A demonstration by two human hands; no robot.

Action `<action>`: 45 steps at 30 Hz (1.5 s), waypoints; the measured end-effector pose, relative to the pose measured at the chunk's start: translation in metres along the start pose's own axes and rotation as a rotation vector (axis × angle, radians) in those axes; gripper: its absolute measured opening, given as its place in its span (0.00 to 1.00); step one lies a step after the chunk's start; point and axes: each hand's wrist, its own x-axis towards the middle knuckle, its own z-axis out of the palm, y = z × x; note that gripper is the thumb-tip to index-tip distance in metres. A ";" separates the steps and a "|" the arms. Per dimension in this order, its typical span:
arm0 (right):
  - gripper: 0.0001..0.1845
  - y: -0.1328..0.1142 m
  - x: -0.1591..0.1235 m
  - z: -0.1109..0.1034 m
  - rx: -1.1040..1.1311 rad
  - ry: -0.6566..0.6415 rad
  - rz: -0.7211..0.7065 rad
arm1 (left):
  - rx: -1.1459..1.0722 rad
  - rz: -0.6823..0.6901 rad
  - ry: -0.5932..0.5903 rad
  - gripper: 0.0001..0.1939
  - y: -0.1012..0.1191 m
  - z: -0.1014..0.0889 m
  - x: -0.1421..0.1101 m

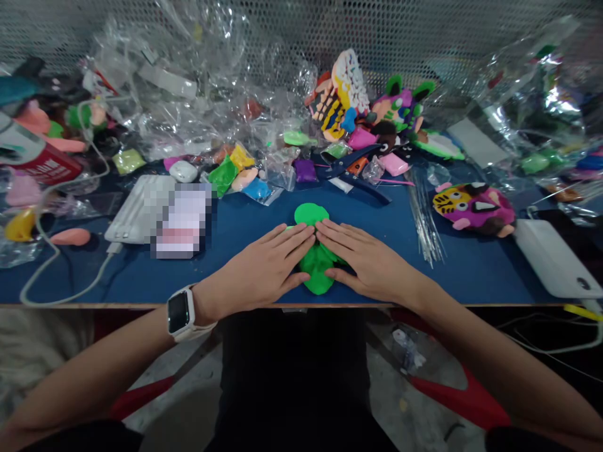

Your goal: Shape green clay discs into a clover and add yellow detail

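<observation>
A flattened lump of bright green clay lies on the blue table near its front edge. My left hand lies flat over the clay's left side, fingers stretched out and together. My right hand lies flat over its right side in the same way. The fingertips of both hands meet above the middle of the clay, and much of it is hidden under them. A white smartwatch is on my left wrist.
Behind the clay lie small packets of coloured clay, blue-handled scissors, crumpled clear plastic bags and finished clay masks. White power banks sit at the left and right. A bundle of thin clear sticks lies to the right.
</observation>
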 end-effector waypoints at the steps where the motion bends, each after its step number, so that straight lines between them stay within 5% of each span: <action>1: 0.41 0.000 0.000 0.001 0.000 -0.001 -0.001 | -0.002 -0.001 -0.002 0.36 0.000 0.000 0.000; 18: 0.48 0.005 -0.005 0.009 -0.032 0.022 0.025 | 0.012 -0.121 -0.006 0.40 0.000 0.001 -0.001; 25: 0.48 0.008 -0.004 0.014 -0.013 -0.008 0.016 | 0.031 -0.075 0.106 0.36 -0.019 -0.007 0.043; 35: 0.50 -0.002 -0.028 0.014 -0.049 0.174 0.167 | -0.021 -0.028 -0.076 0.44 -0.031 0.010 0.061; 39: 0.51 -0.016 -0.054 0.014 -0.044 0.224 0.208 | -0.001 -0.045 -0.135 0.41 -0.022 -0.002 0.067; 45: 0.47 -0.035 -0.089 0.025 0.041 0.339 0.265 | 0.033 -0.054 -0.031 0.41 0.014 0.003 0.095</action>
